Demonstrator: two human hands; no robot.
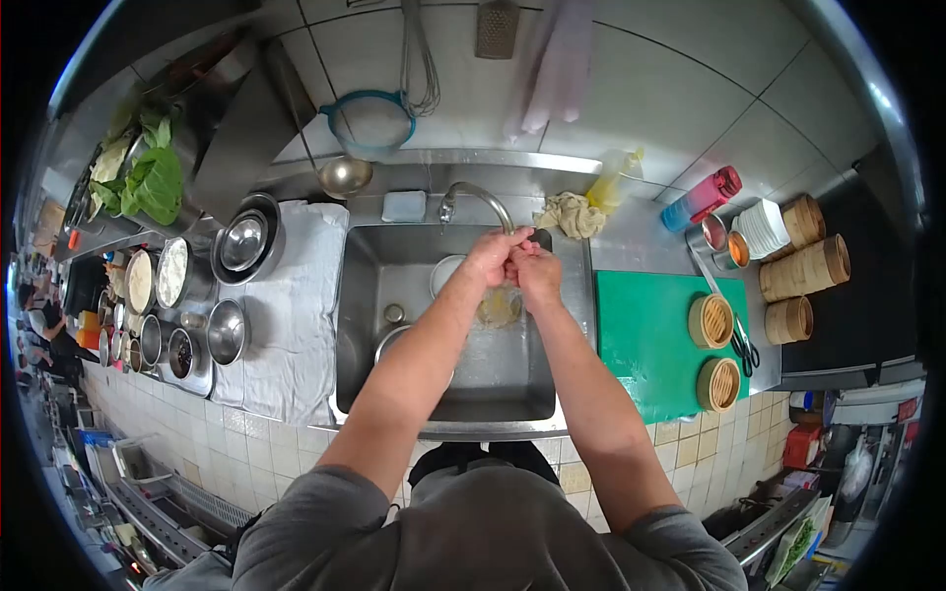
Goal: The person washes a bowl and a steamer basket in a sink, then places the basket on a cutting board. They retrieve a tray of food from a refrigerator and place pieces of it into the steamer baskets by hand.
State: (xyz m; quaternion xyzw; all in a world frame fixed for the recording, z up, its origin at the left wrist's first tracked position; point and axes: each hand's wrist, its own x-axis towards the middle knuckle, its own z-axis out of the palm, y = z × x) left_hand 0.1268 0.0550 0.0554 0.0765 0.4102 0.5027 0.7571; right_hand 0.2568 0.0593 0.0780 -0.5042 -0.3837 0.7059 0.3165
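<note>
Over the steel sink [357,286], my left hand [490,256] and my right hand [535,270] meet close to the curved faucet [483,193]. Fingers of both hands are curled against each other; I cannot tell what, if anything, is between them. Below them in the basin is a pale yellowish patch [500,308]. A light round dish [445,276] shows partly behind my left wrist, and the rim of another bowl [386,343] sticks out from under my left forearm. A small round metal piece [394,313] sits on the sink floor.
Right of the sink, a green cutting board [631,335] carries two bamboo steamers [711,321] beside black-handled scissors [746,353]. A crumpled cloth [574,215] lies behind the faucet. At left, a white towel [296,295] adjoins several metal bowls [228,332]. A ladle [345,176] hangs above.
</note>
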